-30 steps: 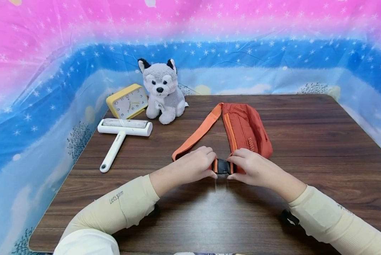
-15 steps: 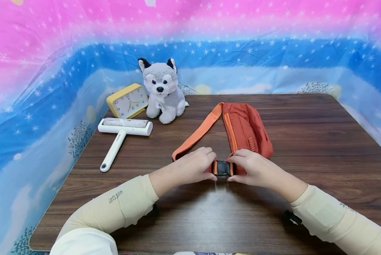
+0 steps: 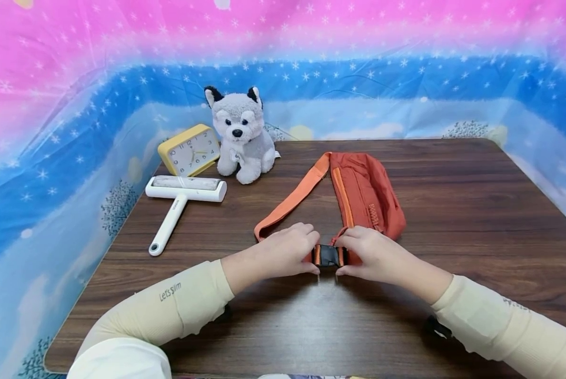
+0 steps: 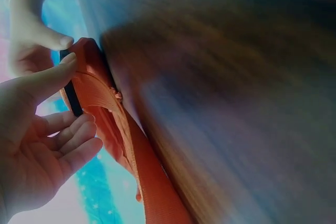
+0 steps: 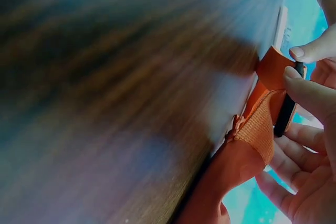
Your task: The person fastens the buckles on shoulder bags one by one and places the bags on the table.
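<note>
An orange-red waist bag (image 3: 365, 189) lies on the table, its lighter orange strap (image 3: 294, 201) looping out to the left. At the near end, a black side-release buckle (image 3: 329, 256) joins the strap ends, its halves together. My left hand (image 3: 287, 250) pinches the buckle's left end between thumb and fingers. From the opposite side my right hand (image 3: 379, 252) pinches the right end. In the left wrist view the buckle (image 4: 73, 95) appears edge-on as a dark bar. The right wrist view shows the thumb on one face of the buckle (image 5: 285, 113), fingers behind it.
A grey-and-white plush husky (image 3: 245, 139) sits at the back left beside a yellow alarm clock (image 3: 191, 151). In front of them lies a white lint roller (image 3: 174, 216). A snowflake-patterned cloth (image 3: 349, 79) surrounds the wooden table (image 3: 453, 210).
Both hands and the buckle have shifted slightly toward the near table edge. The bag's body stays where it was, and both hands keep their grip.
</note>
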The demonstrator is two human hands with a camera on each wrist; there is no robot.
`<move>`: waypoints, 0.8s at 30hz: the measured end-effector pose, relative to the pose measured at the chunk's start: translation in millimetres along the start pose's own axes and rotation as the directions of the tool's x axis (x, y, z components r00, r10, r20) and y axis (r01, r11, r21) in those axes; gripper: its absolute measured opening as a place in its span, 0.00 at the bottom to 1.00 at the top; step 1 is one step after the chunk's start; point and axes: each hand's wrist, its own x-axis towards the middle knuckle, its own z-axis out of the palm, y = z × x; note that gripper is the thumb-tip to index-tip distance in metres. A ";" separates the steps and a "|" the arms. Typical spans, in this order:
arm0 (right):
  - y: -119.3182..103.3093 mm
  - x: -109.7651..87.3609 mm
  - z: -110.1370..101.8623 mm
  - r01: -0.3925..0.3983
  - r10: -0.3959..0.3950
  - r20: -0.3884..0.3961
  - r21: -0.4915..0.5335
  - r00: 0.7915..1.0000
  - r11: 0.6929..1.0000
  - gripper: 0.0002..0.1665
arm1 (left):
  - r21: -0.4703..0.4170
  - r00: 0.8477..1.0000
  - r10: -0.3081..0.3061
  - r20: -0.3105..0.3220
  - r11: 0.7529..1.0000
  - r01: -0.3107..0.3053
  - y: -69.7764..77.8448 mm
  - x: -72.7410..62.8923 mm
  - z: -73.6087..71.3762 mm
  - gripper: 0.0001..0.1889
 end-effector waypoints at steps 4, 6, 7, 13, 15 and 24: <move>-1.7 1.6 1.3 -0.009 0.009 0.023 -0.010 1.000 1.000 0.28 | 0.000 1.000 -0.005 0.027 1.000 0.005 0.3 -0.6 1.5 0.22; -1.1 2.2 2.5 0.005 -0.005 0.021 -0.018 1.000 1.000 0.28 | 0.012 1.000 0.003 0.028 1.000 -0.003 0.0 0.1 2.1 0.22; -1.0 2.5 3.1 0.010 -0.010 0.020 -0.021 1.000 1.000 0.28 | 0.018 0.999 0.006 0.032 1.000 -0.007 0.1 0.4 2.2 0.22; -3.5 3.7 5.2 0.000 0.002 0.046 -0.051 0.999 0.999 0.28 | 0.013 0.994 -0.019 0.105 1.000 0.018 1.7 2.5 2.8 0.23; -5.1 4.2 5.6 -0.022 0.027 0.072 -0.064 0.997 0.998 0.28 | 0.010 0.991 -0.033 0.132 0.999 0.032 2.1 3.1 3.7 0.24; -7.7 5.4 10.4 -0.043 0.057 0.128 -0.107 0.990 0.993 0.28 | 0.026 0.983 -0.065 0.173 0.998 0.061 6.2 4.0 9.4 0.24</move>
